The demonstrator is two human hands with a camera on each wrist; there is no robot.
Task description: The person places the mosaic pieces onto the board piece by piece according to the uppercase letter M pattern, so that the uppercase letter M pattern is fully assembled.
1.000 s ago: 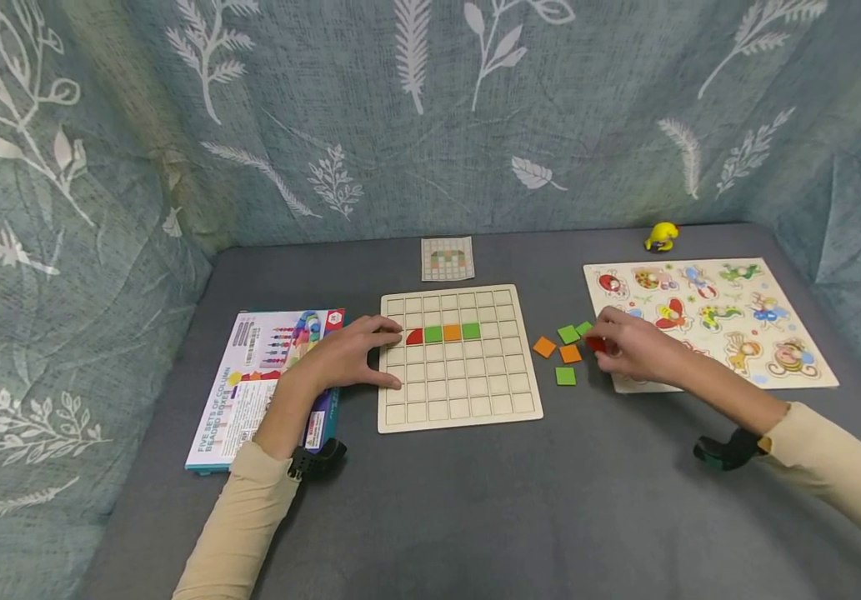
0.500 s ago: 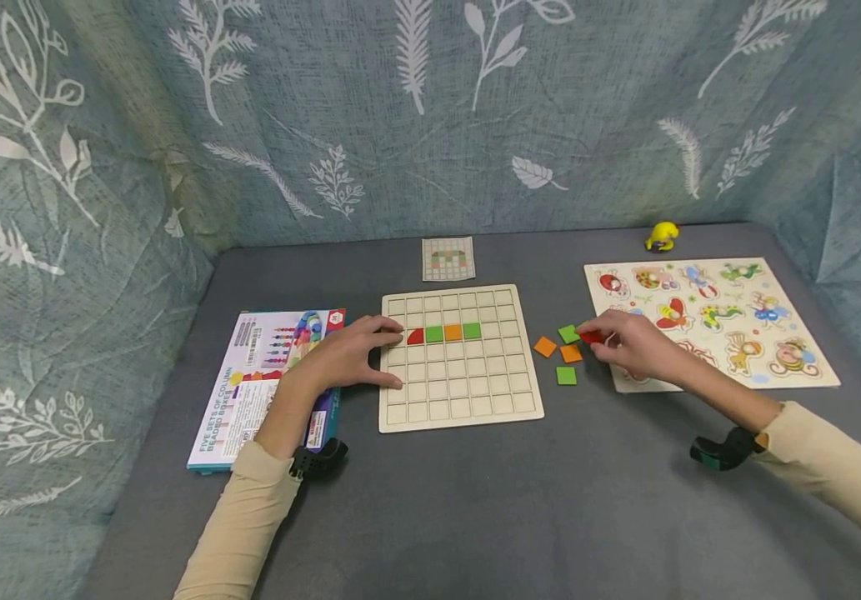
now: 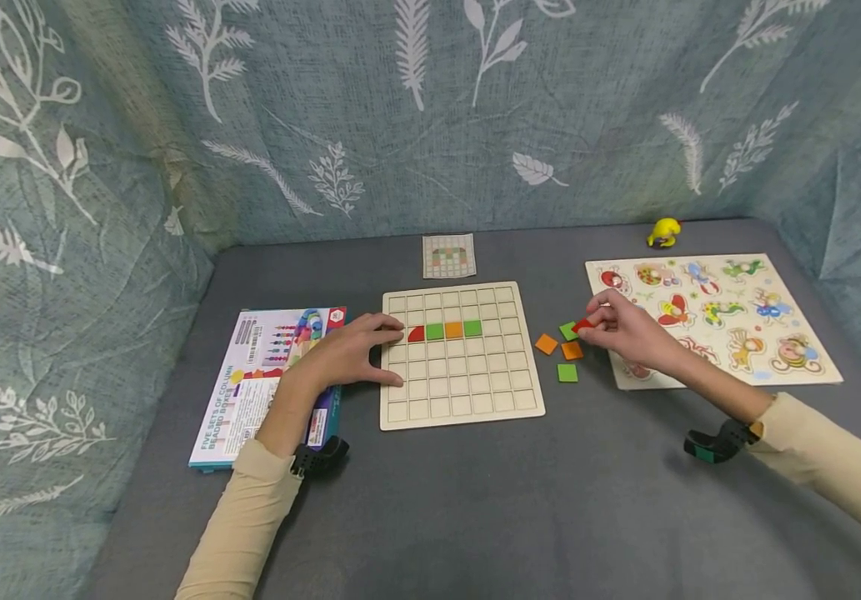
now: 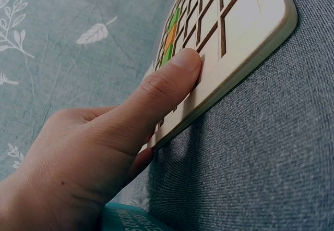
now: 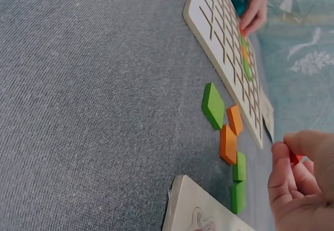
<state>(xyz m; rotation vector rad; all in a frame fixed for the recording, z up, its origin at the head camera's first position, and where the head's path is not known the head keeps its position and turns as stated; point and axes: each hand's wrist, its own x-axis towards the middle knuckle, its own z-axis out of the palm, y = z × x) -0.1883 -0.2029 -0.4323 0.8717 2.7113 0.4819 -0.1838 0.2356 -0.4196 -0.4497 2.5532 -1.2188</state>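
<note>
1. Right hand (image 3: 633, 333) first: the grip is pinching a small glossy red piece (image 3: 583, 326) between thumb and fingertips. Its full shape is partly hidden by the fingers.
2. From the head camera that red piece overlaps a green tile, but the right wrist view shows a gap between the fingers and the loose tiles.
3. Left hand (image 3: 343, 354) has its grip spread at the left edge of the square pale wooden grid board (image 3: 460, 408), with the thumb resting on the border.
4. One row in the board's upper half is partly filled, left to right: red quarter-round piece (image 3: 417, 334), green square tile (image 3: 433, 332), orange square tile (image 3: 453, 331), another green square tile (image 3: 472, 328).
5. Loose tiles sit between that board and the right hand, on the grey cloth-covered tabletop (image 3: 475, 517): two orange squares (image 5: 228, 145) and three green squares (image 5: 213, 106). The right wrist cam shows all five.
6. Just past the board's far edge there's a small paper card with a printed grid pattern (image 3: 448, 256).
7. Over on the right, a pale picture board with colourful bugs (image 3: 709, 329), plus a little yellow-and-black toy (image 3: 664, 232) behind it.
8. Left side: a flat white-and-teal box (image 3: 250, 425), partly under the left forearm in view.
</note>
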